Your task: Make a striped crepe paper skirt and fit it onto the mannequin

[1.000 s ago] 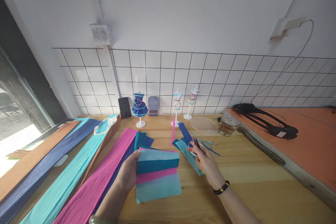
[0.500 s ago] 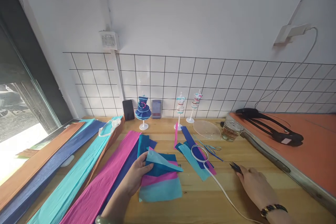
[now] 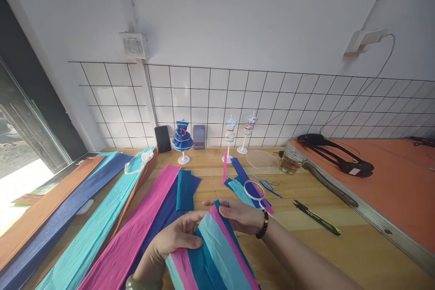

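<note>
A striped sheet of crepe paper [image 3: 217, 249] in light blue, teal and pink is raised near the table's front edge. My left hand [image 3: 180, 235] grips its left side, the thumb pressed on top. At the sheet's upper right corner, my right hand [image 3: 238, 215] pinches the paper between thumb and fingers. To the right of my right arm, thread snips [image 3: 316, 217] with a black and yellow body lie on the wood. Just beyond my hands are a folded teal paper piece [image 3: 185, 190] and several cut strips [image 3: 243, 190] under a white ring-shaped magnifier [image 3: 254, 190].
Long crepe paper lengths [image 3: 142, 222] cover the left side. Small dress forms stand at the back, one in a blue dress [image 3: 182, 138], beside a phone [image 3: 163, 139]. Scissors [image 3: 270, 183], a clear plate [image 3: 262, 161] and a glass [image 3: 292, 161] sit right; a black headset-like device [image 3: 340, 156] rests on orange.
My right hand has let go of the snips, left them on the table and moved left onto the striped paper. The sheet has been opened out and brought closer to me.
</note>
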The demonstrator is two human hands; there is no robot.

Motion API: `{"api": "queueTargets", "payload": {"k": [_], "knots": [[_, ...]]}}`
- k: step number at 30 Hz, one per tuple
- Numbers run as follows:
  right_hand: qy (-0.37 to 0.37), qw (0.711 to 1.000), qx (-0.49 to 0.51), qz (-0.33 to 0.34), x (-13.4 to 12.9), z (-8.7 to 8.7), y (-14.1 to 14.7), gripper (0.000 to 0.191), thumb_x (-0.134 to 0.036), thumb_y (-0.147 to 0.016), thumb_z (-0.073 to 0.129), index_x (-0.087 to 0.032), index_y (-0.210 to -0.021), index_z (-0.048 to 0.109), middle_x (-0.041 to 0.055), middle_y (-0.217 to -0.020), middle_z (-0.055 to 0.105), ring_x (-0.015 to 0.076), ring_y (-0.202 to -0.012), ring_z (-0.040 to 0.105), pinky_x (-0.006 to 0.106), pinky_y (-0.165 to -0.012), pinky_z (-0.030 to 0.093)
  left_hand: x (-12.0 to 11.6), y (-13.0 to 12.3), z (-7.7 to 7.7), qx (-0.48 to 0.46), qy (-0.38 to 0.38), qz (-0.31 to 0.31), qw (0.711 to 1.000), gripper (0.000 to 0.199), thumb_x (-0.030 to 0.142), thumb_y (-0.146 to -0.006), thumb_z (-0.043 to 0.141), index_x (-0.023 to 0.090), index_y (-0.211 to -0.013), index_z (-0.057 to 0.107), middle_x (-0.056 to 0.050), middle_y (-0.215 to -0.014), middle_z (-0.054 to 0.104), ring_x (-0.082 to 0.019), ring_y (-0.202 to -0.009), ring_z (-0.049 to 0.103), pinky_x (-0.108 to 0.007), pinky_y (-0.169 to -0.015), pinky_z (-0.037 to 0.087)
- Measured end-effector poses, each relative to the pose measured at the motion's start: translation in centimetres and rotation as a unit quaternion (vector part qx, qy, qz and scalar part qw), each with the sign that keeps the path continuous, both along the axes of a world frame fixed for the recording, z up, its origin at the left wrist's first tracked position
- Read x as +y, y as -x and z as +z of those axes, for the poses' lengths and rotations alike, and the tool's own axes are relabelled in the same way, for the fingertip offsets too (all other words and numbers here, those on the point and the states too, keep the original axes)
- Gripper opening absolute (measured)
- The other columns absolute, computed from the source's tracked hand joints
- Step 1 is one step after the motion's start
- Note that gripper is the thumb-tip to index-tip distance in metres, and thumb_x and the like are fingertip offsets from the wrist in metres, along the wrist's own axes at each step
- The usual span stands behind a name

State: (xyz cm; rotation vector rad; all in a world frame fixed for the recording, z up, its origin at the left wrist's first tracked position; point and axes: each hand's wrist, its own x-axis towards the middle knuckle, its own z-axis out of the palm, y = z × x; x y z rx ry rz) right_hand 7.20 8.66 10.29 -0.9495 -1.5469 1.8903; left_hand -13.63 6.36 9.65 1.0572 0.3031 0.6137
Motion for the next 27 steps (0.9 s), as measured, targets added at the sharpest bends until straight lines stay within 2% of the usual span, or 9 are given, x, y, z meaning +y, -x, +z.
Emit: {"api": "queueTargets", "payload": {"k": [3, 6, 8, 10, 13, 17, 19, 22, 27], "knots": [[-0.004, 0.999, -0.034, -0.014, 0.6, -1.0, -0.7, 0.054, -0.054, -0.055, 0.076, -0.015, -0.091, 0.067, 0.0068, -0.092, 0.069, 0.0226, -0.087, 0.065, 0.034, -0.08, 0.049, 0.7, 0.9, -0.3, 0.067, -0.025, 0.031, 0.997, 0.048, 0.031, -0.074, 0.068, 0.02, -0.12, 0.059, -0.01, -0.115, 0.065, -0.031, -0.112, 0.054, -0.043, -0.097, 0.036], [-0.035, 0.991, -0.094, -0.086, 0.9, -2.0, -3.3, 0.041, -0.048, -0.061, 0.074, -0.015, -0.083, 0.064, 0.0036, -0.083, 0.069, 0.0193, -0.08, 0.064, 0.031, -0.076, 0.049, 1.7, 1.8, -1.1, 0.184, -0.045, 0.091, 0.978, 0.05, 0.046, -0.077, 0.06, 0.02, -0.12, 0.059, -0.01, -0.118, 0.063, -0.028, -0.113, 0.053, -0.039, -0.097, 0.036], [-0.06, 0.978, -0.145, -0.137, 0.7, -2.7, -5.2, 0.036, -0.048, -0.066, 0.07, -0.015, -0.079, 0.061, 0.0016, -0.077, 0.067, 0.0178, -0.074, 0.062, 0.029, -0.069, 0.049, 2.2, 2.0, -2.1, 0.252, -0.037, 0.105, 0.961, 0.06, 0.046, -0.069, 0.068, 0.021, -0.122, 0.056, -0.007, -0.095, 0.07, -0.025, -0.093, 0.062, -0.037, -0.085, 0.045], [-0.081, 0.962, -0.194, -0.173, 0.2, -3.6, -6.7, 0.034, -0.048, -0.07, 0.065, -0.015, -0.077, 0.06, 0.0007, -0.073, 0.066, 0.0178, -0.071, 0.061, 0.028, -0.065, 0.048, 2.7, 1.9, -3.2, 0.291, -0.024, 0.09, 0.952, 0.073, 0.038, -0.061, 0.077, 0.017, -0.126, 0.051, 0.0, -0.065, 0.064, -0.02, -0.065, 0.063, -0.034, -0.066, 0.05], [-0.119, 0.933, -0.262, -0.218, -1.1, -4.4, -8.3, 0.031, -0.045, -0.071, 0.062, -0.016, -0.081, 0.062, 0.0019, -0.076, 0.066, 0.0205, -0.076, 0.061, 0.03, -0.067, 0.047, 3.1, 1.4, -4.5, 0.333, -0.018, 0.084, 0.939, 0.078, 0.03, -0.059, 0.077, 0.014, -0.128, 0.045, 0.008, -0.055, 0.051, -0.013, -0.048, 0.057, -0.027, -0.049, 0.048], [-0.174, 0.884, -0.327, -0.286, -4.1, -4.1, -10.2, 0.031, -0.036, -0.076, 0.055, -0.019, -0.102, 0.059, 0.006, -0.094, 0.064, 0.0218, -0.086, 0.06, 0.033, -0.079, 0.044, 3.1, 0.6, -4.7, 0.375, -0.04, 0.111, 0.92, 0.074, 0.025, -0.062, 0.071, 0.012, -0.129, 0.042, 0.012, -0.055, 0.04, -0.01, -0.044, 0.053, -0.024, -0.046, 0.047], [-0.194, 0.875, -0.344, -0.28, -6.4, -3.6, -11.0, 0.026, -0.033, -0.079, 0.052, -0.021, -0.101, 0.06, 0.0052, -0.093, 0.064, 0.0199, -0.084, 0.06, 0.031, -0.079, 0.044, 3.1, 0.3, -4.3, 0.388, -0.048, 0.113, 0.913, 0.074, 0.025, -0.063, 0.069, 0.01, -0.129, 0.041, 0.011, -0.056, 0.042, -0.01, -0.046, 0.054, -0.024, -0.046, 0.047], [-0.213, 0.866, -0.402, -0.208, -10.0, -3.6, -11.4, 0.027, -0.026, -0.077, 0.052, -0.023, -0.103, 0.06, 0.0022, -0.086, 0.066, 0.0174, -0.078, 0.061, 0.028, -0.074, 0.046, 3.0, 0.0, -3.6, 0.403, -0.052, 0.106, 0.908, 0.076, 0.027, -0.063, 0.068, 0.008, -0.13, 0.039, 0.008, -0.06, 0.051, -0.011, -0.048, 0.055, -0.024, -0.047, 0.048], [-0.247, 0.821, -0.47, -0.212, -13.3, -5.9, -10.5, 0.043, -0.016, -0.076, 0.048, -0.023, -0.117, 0.055, 0.0054, -0.095, 0.066, 0.0202, -0.087, 0.062, 0.032, -0.08, 0.046, 3.1, -0.1, -3.7, 0.411, -0.062, 0.105, 0.903, 0.072, 0.033, -0.066, 0.067, 0.008, -0.128, 0.04, 0.008, -0.057, 0.053, -0.012, -0.047, 0.057, -0.025, -0.048, 0.047]]}}
